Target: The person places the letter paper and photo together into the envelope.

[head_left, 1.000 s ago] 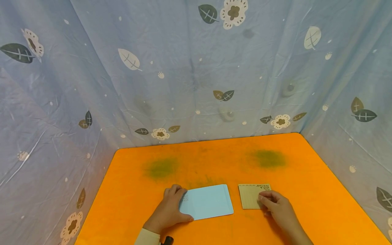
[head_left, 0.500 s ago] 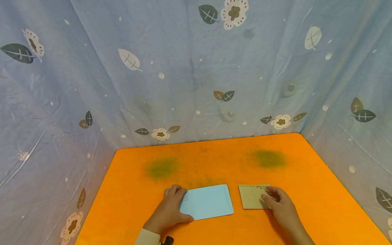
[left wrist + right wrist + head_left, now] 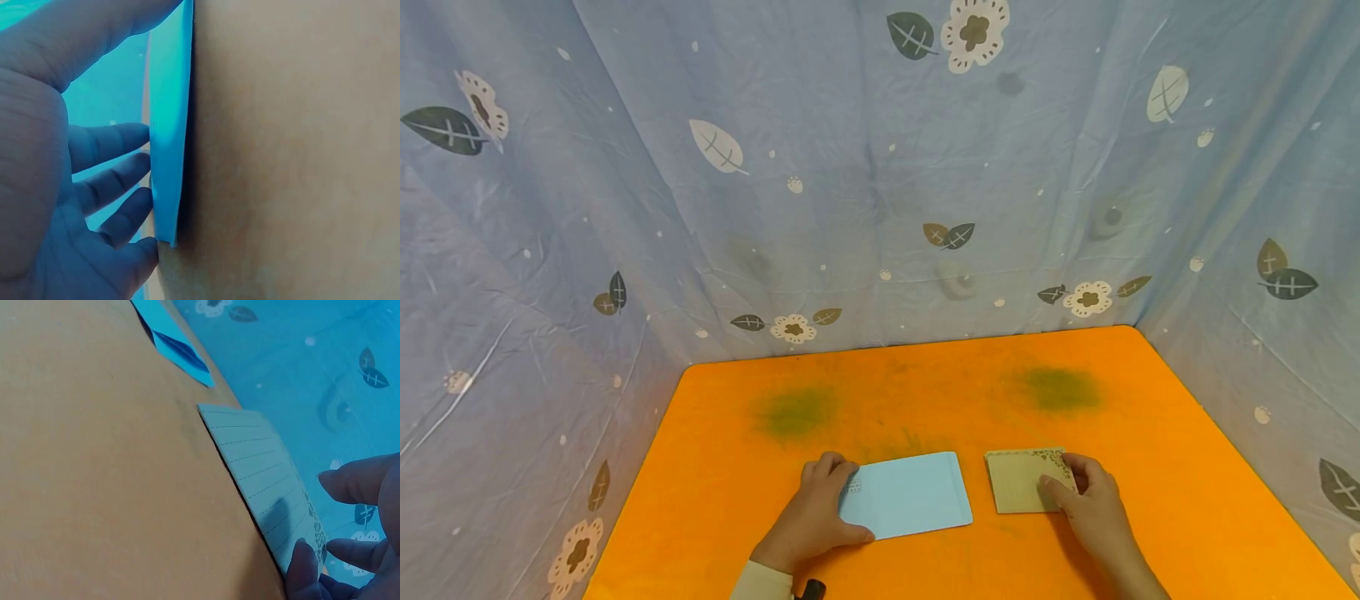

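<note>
A light blue envelope [image 3: 917, 496] lies on the orange table, small printed marks near its left end. My left hand [image 3: 812, 508] grips that end, thumb along the near edge and fingertips at the far one. In the left wrist view the fingertips meet the side of the envelope [image 3: 167, 137]. To its right is a cream sheet of lined letter paper [image 3: 1018, 483] with a brown floral corner. My right hand [image 3: 1093, 500] holds the paper's right end, thumb on its face and other fingers at the outer edge. The right wrist view shows the envelope's slit-like end [image 3: 182, 353] facing the paper.
The orange tabletop [image 3: 910, 392] has two dark green smudges towards the back. Blue curtains [image 3: 820, 208] with leaf and flower prints hang behind it and along both sides. A small black object [image 3: 812, 590] shows beside the left cuff.
My right fingers have shifted from the paper's face to its right edge, and more of the floral corner shows. The paper's right end has moved slightly rightward. Left hand and envelope stay put.
</note>
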`<move>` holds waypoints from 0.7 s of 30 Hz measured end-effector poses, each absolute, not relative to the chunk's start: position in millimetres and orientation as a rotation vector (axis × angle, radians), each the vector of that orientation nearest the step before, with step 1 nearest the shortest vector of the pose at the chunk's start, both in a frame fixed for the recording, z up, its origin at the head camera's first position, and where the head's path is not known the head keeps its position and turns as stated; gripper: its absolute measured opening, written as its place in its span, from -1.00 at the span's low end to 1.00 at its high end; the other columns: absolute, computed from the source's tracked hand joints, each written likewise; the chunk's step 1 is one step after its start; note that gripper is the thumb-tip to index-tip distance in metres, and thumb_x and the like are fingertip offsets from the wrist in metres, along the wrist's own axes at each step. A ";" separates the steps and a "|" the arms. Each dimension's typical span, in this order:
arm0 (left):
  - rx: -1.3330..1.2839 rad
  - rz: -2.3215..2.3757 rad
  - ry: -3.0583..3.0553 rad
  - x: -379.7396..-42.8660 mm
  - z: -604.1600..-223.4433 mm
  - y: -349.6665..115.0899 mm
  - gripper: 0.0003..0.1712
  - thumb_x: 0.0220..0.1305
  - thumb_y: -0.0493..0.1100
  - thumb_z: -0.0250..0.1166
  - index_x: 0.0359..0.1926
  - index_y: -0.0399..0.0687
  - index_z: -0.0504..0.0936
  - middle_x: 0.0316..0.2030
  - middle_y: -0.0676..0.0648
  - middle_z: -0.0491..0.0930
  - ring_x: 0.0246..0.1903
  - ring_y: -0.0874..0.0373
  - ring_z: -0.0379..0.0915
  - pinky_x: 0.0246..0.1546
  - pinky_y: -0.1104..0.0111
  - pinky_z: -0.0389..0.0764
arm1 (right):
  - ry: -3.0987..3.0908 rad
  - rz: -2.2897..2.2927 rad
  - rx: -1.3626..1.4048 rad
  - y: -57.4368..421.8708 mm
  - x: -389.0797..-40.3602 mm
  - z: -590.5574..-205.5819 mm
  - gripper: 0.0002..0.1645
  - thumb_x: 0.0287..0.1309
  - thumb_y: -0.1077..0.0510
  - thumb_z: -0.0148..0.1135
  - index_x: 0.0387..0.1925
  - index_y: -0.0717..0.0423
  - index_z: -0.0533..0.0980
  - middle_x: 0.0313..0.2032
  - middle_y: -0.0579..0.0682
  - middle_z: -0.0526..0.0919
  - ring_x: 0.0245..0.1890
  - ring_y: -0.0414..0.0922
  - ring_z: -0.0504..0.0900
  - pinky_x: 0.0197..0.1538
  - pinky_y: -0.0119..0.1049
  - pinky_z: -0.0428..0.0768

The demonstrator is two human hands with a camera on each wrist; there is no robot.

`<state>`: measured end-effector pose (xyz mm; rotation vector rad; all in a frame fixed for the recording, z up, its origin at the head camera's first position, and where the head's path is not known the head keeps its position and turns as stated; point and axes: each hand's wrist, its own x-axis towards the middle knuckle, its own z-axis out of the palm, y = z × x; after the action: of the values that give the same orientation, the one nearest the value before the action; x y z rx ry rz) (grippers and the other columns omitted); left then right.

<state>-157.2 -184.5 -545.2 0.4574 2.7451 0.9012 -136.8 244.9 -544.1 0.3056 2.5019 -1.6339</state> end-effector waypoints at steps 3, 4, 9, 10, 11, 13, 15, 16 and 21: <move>0.456 0.898 2.742 -157.4 -545.3 -184.1 0.17 -0.01 0.33 0.74 0.50 -0.14 0.51 0.35 -0.08 0.33 0.28 -0.17 0.18 0.09 -0.04 0.60 | 2.498 -1.623 0.350 244.8 -136.4 -542.3 0.00 0.60 -0.03 0.30 0.60 0.53 0.03 0.46 0.49 0.25 0.33 0.27 0.37 0.00 -0.26 0.58; 0.457 0.897 2.742 -157.5 -545.5 -184.1 0.17 0.00 0.33 0.74 0.50 -0.14 0.51 0.35 -0.08 0.33 0.28 -0.16 0.18 0.09 -0.03 0.60 | 2.487 -1.628 0.363 244.7 -136.1 -541.7 0.01 0.60 -0.04 0.30 0.61 0.51 0.02 0.46 0.48 0.25 0.32 0.27 0.37 -0.01 -0.25 0.59; 0.459 0.898 2.742 -158.4 -545.8 -184.6 0.16 0.00 0.34 0.73 0.49 -0.15 0.51 0.35 -0.09 0.33 0.27 -0.17 0.18 0.08 -0.05 0.60 | 2.441 -1.639 0.394 245.1 -135.5 -539.5 0.03 0.58 -0.07 0.31 0.64 0.46 0.01 0.45 0.46 0.25 0.34 0.29 0.36 -0.02 -0.25 0.63; 0.459 0.897 2.743 -158.6 -546.0 -185.0 0.16 0.00 0.34 0.73 0.49 -0.14 0.51 0.35 -0.09 0.33 0.27 -0.17 0.18 0.08 -0.05 0.60 | 2.442 -1.634 0.392 245.1 -135.6 -539.9 0.03 0.58 -0.08 0.32 0.63 0.45 0.03 0.45 0.46 0.26 0.34 0.28 0.37 -0.02 -0.25 0.63; 0.458 0.897 2.742 -158.7 -546.2 -185.3 0.16 0.00 0.34 0.73 0.49 -0.14 0.51 0.35 -0.09 0.33 0.27 -0.18 0.19 0.08 -0.05 0.59 | 2.442 -1.630 0.390 245.2 -135.5 -540.1 0.03 0.57 -0.08 0.33 0.63 0.45 0.04 0.44 0.45 0.27 0.33 0.27 0.38 -0.02 -0.26 0.63; 0.461 0.893 2.745 -159.0 -547.2 -185.8 0.16 0.00 0.35 0.73 0.49 -0.14 0.52 0.35 -0.09 0.33 0.27 -0.17 0.19 0.09 -0.05 0.59 | 2.443 -1.623 0.387 245.1 -135.4 -540.4 0.02 0.56 -0.10 0.34 0.63 0.43 0.08 0.42 0.42 0.31 0.31 0.24 0.39 -0.03 -0.27 0.62; 0.465 0.891 2.747 -159.1 -548.2 -186.0 0.16 0.00 0.36 0.72 0.49 -0.13 0.52 0.34 -0.09 0.33 0.26 -0.16 0.19 0.09 -0.04 0.59 | 2.447 -1.618 0.381 245.3 -135.3 -541.1 0.02 0.54 -0.11 0.36 0.62 0.43 0.10 0.38 0.39 0.35 0.28 0.22 0.41 -0.04 -0.26 0.62; 0.468 0.893 2.748 -159.1 -548.4 -185.9 0.15 0.00 0.36 0.72 0.48 -0.13 0.52 0.34 -0.08 0.33 0.26 -0.16 0.19 0.09 -0.04 0.59 | 2.450 -1.617 0.378 245.4 -135.4 -541.6 0.02 0.54 -0.10 0.36 0.62 0.43 0.11 0.36 0.38 0.37 0.27 0.21 0.42 -0.05 -0.26 0.61; 0.479 0.901 2.757 -158.6 -548.7 -185.5 0.14 0.00 0.35 0.73 0.47 -0.13 0.53 0.34 -0.08 0.33 0.24 -0.15 0.19 0.09 -0.03 0.59 | 2.471 -1.598 0.360 246.4 -136.9 -545.5 -0.08 0.54 -0.01 0.36 0.58 0.46 0.19 0.25 0.29 0.46 0.18 0.16 0.45 -0.08 -0.26 0.60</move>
<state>-158.6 -185.5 -548.7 0.4793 2.7571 0.9011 -136.9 246.4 -545.5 0.3601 2.4709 -1.5978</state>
